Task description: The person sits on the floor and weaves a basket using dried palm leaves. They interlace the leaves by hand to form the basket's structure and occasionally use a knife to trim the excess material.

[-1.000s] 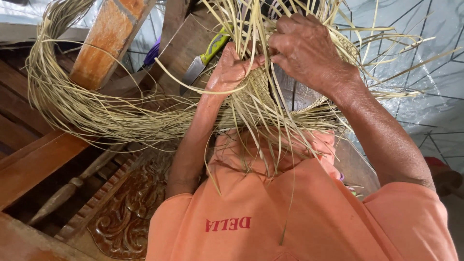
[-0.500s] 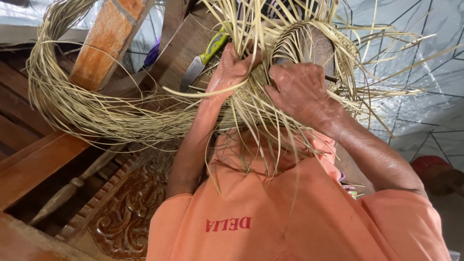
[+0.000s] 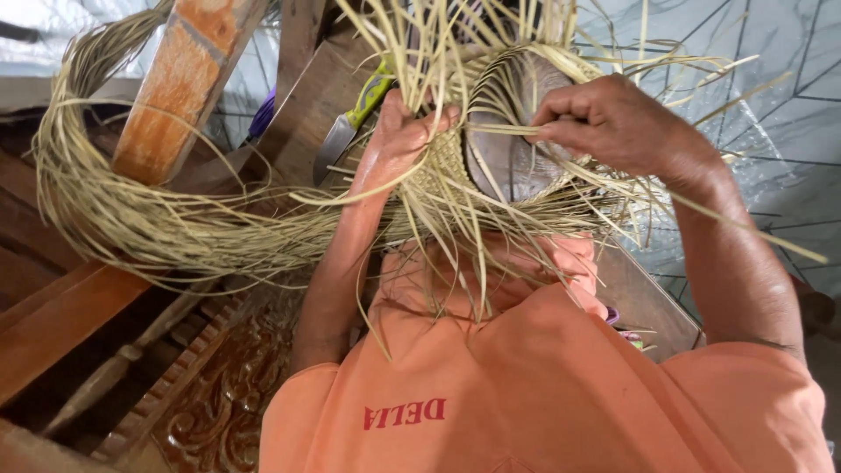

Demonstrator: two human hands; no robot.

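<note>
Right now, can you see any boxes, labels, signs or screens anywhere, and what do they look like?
No boxes, signs or screens.
Short row of red printed letters: on the chest of the orange cloth shirt, bottom centre, seen upside down.

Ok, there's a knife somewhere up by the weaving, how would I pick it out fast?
Start at the orange-brown wooden post at top left and move right to the darker plank. The knife lies there, just left of the left hand that grips the half-woven basket. Its grey blade and yellow-green handle stand out from the pale straw strands all around it.
</note>
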